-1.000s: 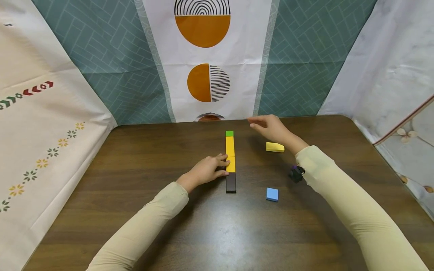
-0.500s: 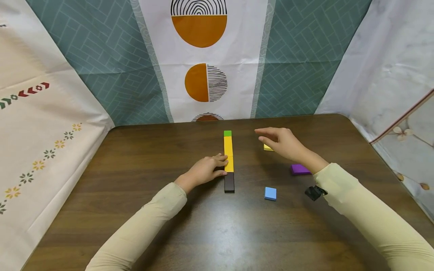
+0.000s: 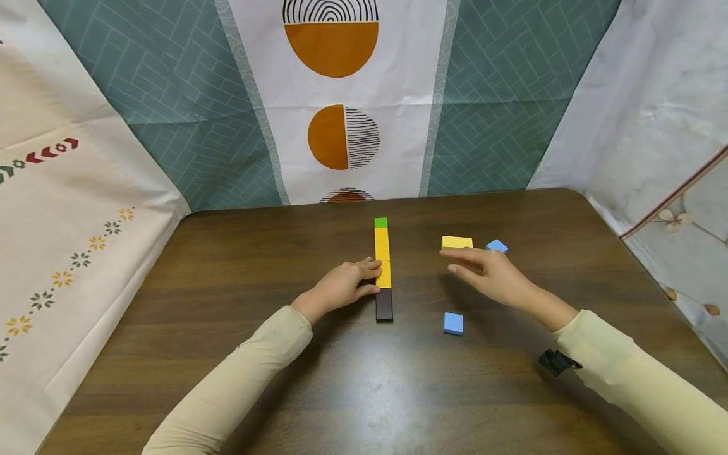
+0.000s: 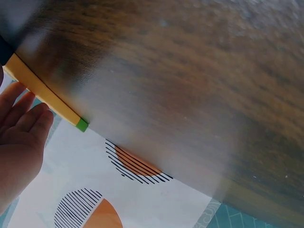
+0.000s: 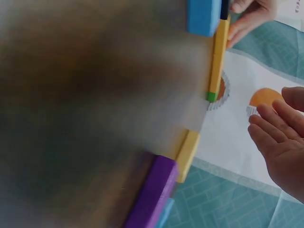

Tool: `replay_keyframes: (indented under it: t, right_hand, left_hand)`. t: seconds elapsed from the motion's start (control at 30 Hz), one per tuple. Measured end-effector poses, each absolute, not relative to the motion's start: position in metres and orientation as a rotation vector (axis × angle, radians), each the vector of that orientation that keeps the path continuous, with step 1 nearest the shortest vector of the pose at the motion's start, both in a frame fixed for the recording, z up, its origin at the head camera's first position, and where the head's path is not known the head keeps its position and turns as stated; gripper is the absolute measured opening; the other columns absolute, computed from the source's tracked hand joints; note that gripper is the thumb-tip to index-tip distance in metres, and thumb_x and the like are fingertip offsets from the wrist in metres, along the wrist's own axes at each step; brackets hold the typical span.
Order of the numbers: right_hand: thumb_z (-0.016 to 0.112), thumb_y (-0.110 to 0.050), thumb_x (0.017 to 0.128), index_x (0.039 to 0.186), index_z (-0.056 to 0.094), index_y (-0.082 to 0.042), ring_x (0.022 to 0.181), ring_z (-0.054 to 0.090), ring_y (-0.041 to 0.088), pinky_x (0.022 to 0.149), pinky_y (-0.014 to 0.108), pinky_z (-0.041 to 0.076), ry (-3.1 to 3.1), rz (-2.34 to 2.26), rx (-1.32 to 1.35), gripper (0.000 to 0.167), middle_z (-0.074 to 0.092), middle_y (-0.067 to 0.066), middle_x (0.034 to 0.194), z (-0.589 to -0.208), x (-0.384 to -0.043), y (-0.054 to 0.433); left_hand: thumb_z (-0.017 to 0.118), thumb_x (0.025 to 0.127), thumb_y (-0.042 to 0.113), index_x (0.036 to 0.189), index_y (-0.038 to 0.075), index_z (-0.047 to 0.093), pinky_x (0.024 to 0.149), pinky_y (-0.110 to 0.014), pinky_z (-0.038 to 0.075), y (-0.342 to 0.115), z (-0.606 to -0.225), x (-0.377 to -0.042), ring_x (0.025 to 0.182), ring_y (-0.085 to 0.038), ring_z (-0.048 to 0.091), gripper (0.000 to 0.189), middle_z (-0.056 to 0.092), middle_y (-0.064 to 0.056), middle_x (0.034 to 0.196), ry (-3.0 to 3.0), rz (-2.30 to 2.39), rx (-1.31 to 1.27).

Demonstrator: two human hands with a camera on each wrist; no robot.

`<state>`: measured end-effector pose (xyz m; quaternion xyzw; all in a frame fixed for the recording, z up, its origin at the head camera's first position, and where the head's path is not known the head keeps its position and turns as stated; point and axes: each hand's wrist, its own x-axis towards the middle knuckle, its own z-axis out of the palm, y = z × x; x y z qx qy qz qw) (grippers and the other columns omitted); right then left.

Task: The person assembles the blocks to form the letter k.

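A straight row of blocks lies on the table: a green block at the far end, two yellow blocks in the middle and a black block nearest me. My left hand rests its fingertips against the row's left side, at the nearer yellow block. My right hand hovers over the table with fingers extended, holding nothing. Just beyond it lie a pale yellow block and a blue block. A purple block shows in the right wrist view; the right hand hides it from the head view.
A square blue block lies right of the row, nearer to me. The brown wooden table ends at a patterned cloth behind. More cloth hangs at both sides. A small black device sits at my right wrist.
My right hand has moved right and back toward me, uncovering the pale yellow block and the far blue block while covering the purple one. The left hand and the row have stayed put.
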<state>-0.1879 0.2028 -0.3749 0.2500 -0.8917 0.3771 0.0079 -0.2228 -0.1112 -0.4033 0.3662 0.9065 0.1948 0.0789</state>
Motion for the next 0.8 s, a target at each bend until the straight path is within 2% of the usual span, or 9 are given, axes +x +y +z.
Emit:
replay_keyframes:
  t: [0.07, 0.13, 0.23, 0.3, 0.37, 0.8]
  right_hand:
    - [0.064, -0.016, 0.094, 0.131, 0.061, -0.009, 0.084, 0.057, 0.017, 0.069, 0.026, 0.043, -2.796, 1.174, 0.787, 0.037, 0.064, 0.009, 0.125, -0.379, -0.183, 0.205]
    - [0.063, -0.020, 0.095, 0.131, 0.061, -0.010, 0.084, 0.058, 0.017, 0.070, 0.028, 0.045, -2.798, 1.172, 0.798, 0.037, 0.064, 0.007, 0.125, -0.383, -0.179, 0.207]
    - [0.063, -0.023, 0.095, 0.131, 0.061, -0.012, 0.099, 0.063, 0.020, 0.081, 0.034, 0.052, -2.798, 1.169, 0.828, 0.037, 0.064, 0.004, 0.125, -0.389, -0.172, 0.209]
    - [0.064, -0.023, 0.095, 0.130, 0.061, -0.012, 0.113, 0.061, 0.022, 0.089, 0.041, 0.051, -2.799, 1.152, 0.864, 0.038, 0.064, 0.003, 0.126, -0.393, -0.168, 0.211]
    - [0.065, -0.023, 0.094, 0.130, 0.062, -0.011, 0.118, 0.059, 0.023, 0.093, 0.044, 0.049, -2.801, 1.125, 0.905, 0.038, 0.064, 0.003, 0.125, -0.397, -0.164, 0.212]
    - [0.072, -0.019, 0.088, 0.124, 0.064, -0.003, 0.113, 0.061, 0.023, 0.090, 0.039, 0.051, -2.813, 1.011, 1.086, 0.041, 0.066, 0.006, 0.123, -0.405, -0.152, 0.214]
  left_hand:
    - [0.065, 0.093, 0.025, 0.135, 0.001, 0.053, 0.109, -0.046, 0.034, -0.111, -0.403, -0.223, 0.136, -0.029, 0.038, 0.050, 0.045, -0.012, 0.145, 2.715, 0.585, 1.100]
    - [0.065, 0.092, 0.025, 0.135, 0.001, 0.053, 0.109, -0.046, 0.034, -0.111, -0.402, -0.223, 0.136, -0.028, 0.038, 0.050, 0.045, -0.012, 0.145, 2.717, 0.585, 1.101]
    - [0.066, 0.092, 0.025, 0.135, 0.001, 0.053, 0.109, -0.045, 0.034, -0.111, -0.402, -0.223, 0.136, -0.028, 0.038, 0.050, 0.045, -0.012, 0.145, 2.717, 0.586, 1.098]
    - [0.066, 0.092, 0.025, 0.135, 0.002, 0.053, 0.109, -0.045, 0.034, -0.111, -0.402, -0.223, 0.136, -0.028, 0.038, 0.050, 0.045, -0.011, 0.145, 2.716, 0.587, 1.094]
    - [0.066, 0.092, 0.025, 0.135, 0.002, 0.053, 0.109, -0.045, 0.033, -0.111, -0.403, -0.224, 0.136, -0.027, 0.038, 0.050, 0.045, -0.011, 0.145, 2.716, 0.590, 1.090]
    - [0.066, 0.092, 0.024, 0.133, 0.000, 0.054, 0.108, -0.043, 0.036, -0.111, -0.407, -0.225, 0.134, -0.029, 0.041, 0.049, 0.047, -0.012, 0.143, 2.727, 0.592, 1.124]
